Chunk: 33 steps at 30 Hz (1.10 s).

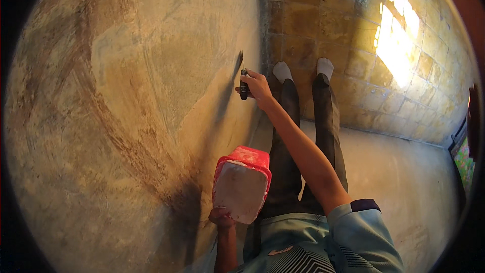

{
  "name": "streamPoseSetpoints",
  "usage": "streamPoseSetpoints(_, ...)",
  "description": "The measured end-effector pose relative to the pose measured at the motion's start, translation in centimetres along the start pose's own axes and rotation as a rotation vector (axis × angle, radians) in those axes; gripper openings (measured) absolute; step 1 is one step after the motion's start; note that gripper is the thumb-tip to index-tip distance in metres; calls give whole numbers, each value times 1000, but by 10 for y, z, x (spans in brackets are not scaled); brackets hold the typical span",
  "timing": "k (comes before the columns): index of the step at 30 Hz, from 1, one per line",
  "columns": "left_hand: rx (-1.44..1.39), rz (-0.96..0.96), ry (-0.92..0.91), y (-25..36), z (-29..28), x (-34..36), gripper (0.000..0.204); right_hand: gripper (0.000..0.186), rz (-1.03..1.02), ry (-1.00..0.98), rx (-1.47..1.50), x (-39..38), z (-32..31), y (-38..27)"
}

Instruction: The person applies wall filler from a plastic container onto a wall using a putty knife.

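Note:
My right hand reaches out along the plastered wall with its fingers closed round the black handle of a putty knife. The thin blade points away from me and lies at or very near the wall; its exact contact is hard to make out. Lower down, my left hand grips the near edge of a red plastic tub. White smears coat the tub's rim and side. A smooth, pale grey-white surface, which looks like putty, fills its opening.
Brown streaks and paler patches mark the wall on my left. My legs and white-socked feet are over a glossy brown tiled floor, with bright sunlight on it at the right. A plain pale surface lies right of my legs.

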<state>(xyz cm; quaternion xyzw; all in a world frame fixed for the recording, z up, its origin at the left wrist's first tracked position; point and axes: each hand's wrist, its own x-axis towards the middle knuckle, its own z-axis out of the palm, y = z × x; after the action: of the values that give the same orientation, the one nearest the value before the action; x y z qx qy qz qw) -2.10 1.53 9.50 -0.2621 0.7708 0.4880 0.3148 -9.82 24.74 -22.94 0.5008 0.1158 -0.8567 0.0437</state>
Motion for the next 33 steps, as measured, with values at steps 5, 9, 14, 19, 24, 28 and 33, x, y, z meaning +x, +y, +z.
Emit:
streamPoseSetpoints(5, -278, -96, -198, 3, 30, 10, 66, 30, -13, 16, -74, 6, -27, 4)
streamPoseSetpoints(9, -253, -206, -303, -142, -160, 15, 65, 27, -42, -6, -187, -12, -18, -7)
streamPoseSetpoints(14, 571, 103, -786, -207, -341, -11, 46, 26, 28, -41, -198, -70, 5, -8)
streamPoseSetpoints(19, 1411, 434, -1234, -192, -336, 60, 33, 28, 33, 61, -137, -42, -21, -18)
streamPoseSetpoints(24, 1350, 422, -1171, -194, -355, 17, 33, 28, 28, 38, -143, 7, -25, -14)
streamPoseSetpoints(28, 1285, 416, -1108, -213, -352, 59, 33, 23, 16, 9, -155, 16, -24, -6)
streamPoseSetpoints(33, 1177, 431, -1047, -213, -351, 17, 32, 19, -32, -9, -146, -14, -19, -3)
